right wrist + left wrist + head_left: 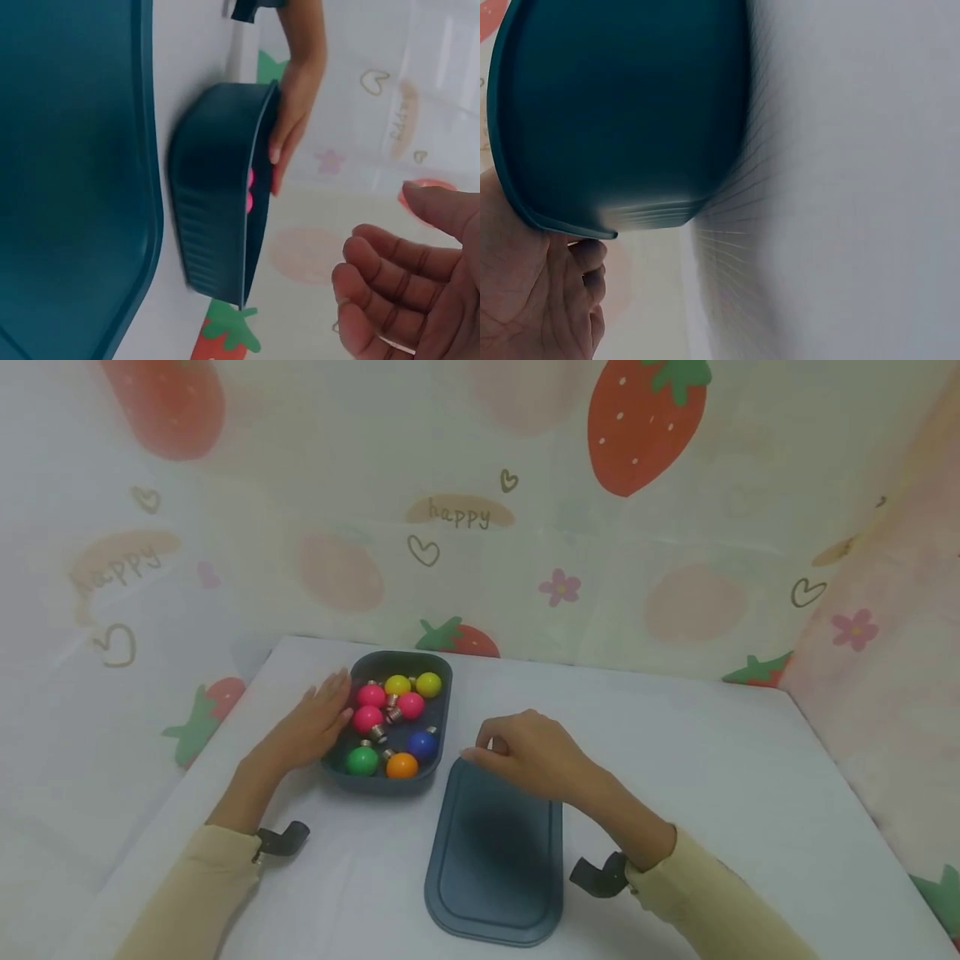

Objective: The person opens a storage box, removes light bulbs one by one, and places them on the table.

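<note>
A dark blue-green rectangular box stands on the table, left of centre in the head view. Small round light bulbs with metal screw bases lie loose in it: several pink bulbs, two yellow bulbs, a green bulb, a blue bulb and an orange bulb. My left hand rests along the box's left rim, fingers mostly extended; the left wrist view shows its palm at the rim. Over the far end of a flat matching lid hovers my right hand, fingers loosely bent, holding nothing.
A white cloth covers the table. Behind it and at both sides hang pale curtains printed with strawberries, hearts and flowers. Black curved pieces are worn at both wrists, below the beige sleeves.
</note>
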Action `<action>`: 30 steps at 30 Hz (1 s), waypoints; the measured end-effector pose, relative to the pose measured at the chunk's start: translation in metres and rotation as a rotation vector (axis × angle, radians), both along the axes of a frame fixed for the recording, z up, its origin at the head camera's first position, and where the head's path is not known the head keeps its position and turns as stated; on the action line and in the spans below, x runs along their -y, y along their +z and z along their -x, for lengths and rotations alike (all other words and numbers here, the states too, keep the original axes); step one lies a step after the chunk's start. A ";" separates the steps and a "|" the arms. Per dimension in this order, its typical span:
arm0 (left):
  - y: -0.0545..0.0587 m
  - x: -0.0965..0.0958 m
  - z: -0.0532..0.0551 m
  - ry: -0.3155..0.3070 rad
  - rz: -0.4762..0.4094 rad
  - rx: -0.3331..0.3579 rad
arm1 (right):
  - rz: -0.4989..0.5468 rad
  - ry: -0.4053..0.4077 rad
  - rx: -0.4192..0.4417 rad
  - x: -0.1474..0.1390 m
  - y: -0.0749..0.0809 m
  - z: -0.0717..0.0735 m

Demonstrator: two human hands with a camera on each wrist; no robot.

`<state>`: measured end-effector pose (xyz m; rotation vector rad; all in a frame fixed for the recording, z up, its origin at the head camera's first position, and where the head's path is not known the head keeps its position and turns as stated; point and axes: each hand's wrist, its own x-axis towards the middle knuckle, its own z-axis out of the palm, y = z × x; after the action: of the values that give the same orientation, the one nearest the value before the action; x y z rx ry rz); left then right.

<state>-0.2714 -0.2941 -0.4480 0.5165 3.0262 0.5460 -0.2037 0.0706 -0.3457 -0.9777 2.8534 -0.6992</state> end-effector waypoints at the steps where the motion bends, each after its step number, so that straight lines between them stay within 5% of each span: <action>1: 0.000 0.000 -0.001 0.001 0.000 -0.001 | 0.006 0.009 -0.005 0.002 0.001 0.003; 30: 0.001 -0.001 -0.004 0.027 -0.010 -0.001 | -0.007 0.182 -0.050 0.093 -0.018 0.075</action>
<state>-0.2675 -0.2931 -0.4467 0.4772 3.0375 0.5629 -0.2787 -0.0220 -0.3635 -1.2510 2.7588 -0.6559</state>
